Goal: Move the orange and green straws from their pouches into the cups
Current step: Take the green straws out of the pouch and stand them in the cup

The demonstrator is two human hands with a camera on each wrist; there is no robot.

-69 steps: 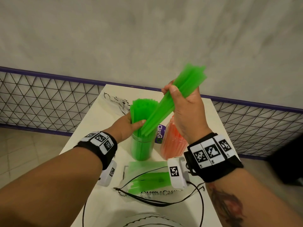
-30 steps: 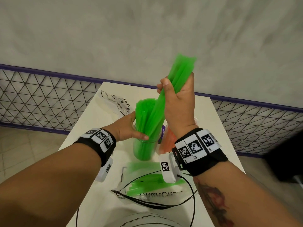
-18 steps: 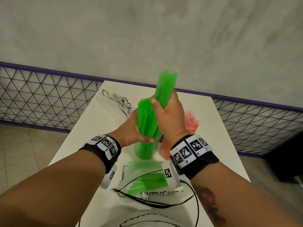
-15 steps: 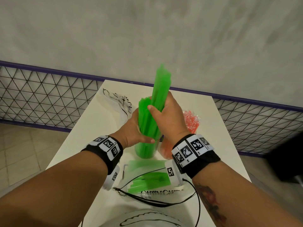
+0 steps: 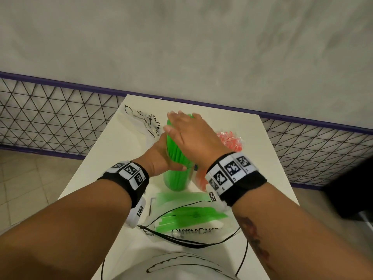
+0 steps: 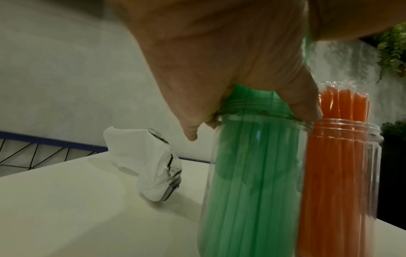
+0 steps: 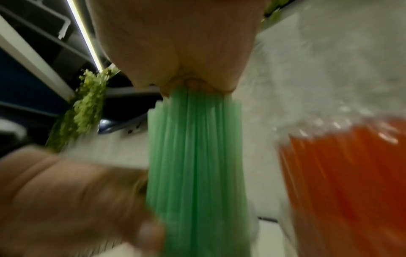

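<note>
A clear cup (image 5: pixel 176 179) packed with green straws (image 5: pixel 175 150) stands mid-table. My left hand (image 5: pixel 159 158) grips it near the rim, with fingers curled round the straws and rim (image 6: pixel 303 107). Over the straw tops lies my right hand (image 5: pixel 187 132), flat, fingers straight, its palm (image 7: pixel 186 52) pressing down on the green straws (image 7: pixel 195 147). Just right of it a second clear cup (image 6: pixel 342 173) holds the orange straws (image 5: pixel 229 138). In front lies a clear pouch (image 5: pixel 191 217) with several green straws inside.
An empty crumpled pouch (image 5: pixel 141 122) lies at the back left of the white table (image 5: pixel 105 162). Black cables (image 5: pixel 181 239) run across the near edge. A wire-mesh fence (image 5: pixel 50 122) and a grey wall stand behind.
My right hand lowered its bundle of green straws into the cup, let go and now lies flat on the tops. The left hand stayed on the cup.
</note>
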